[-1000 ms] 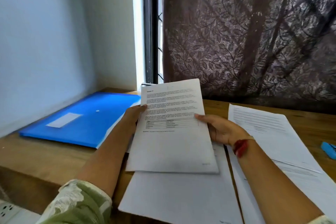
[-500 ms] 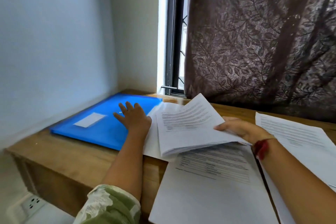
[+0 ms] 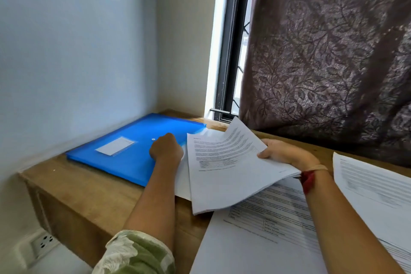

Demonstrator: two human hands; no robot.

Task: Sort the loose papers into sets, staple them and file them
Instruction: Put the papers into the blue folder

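A blue snap-button folder [image 3: 124, 158] lies flat in the desk's far left corner, against the wall. My left hand [image 3: 165, 150] sits on its flap just right of the white snap button, fingers curled down at the flap's edge. Above the desk, my right hand [image 3: 287, 154] grips a thin set of printed papers [image 3: 222, 176] by its right edge; the set sags and tilts toward the folder. Under the set, a white sheet [image 3: 182, 187] pokes out beside the folder.
A printed sheet [image 3: 262, 242] lies on the wooden desk [image 3: 89, 193] in front of me. Another paper pile [image 3: 373, 187] lies at the right. A dark patterned curtain [image 3: 329, 62] hangs behind. A wall socket [image 3: 44, 241] sits below the desk's left edge.
My left hand let go of the paper set, moved left onto the blue folder and curled its fingers at the flap. My right hand alone now holds the set, lowered and tilted.
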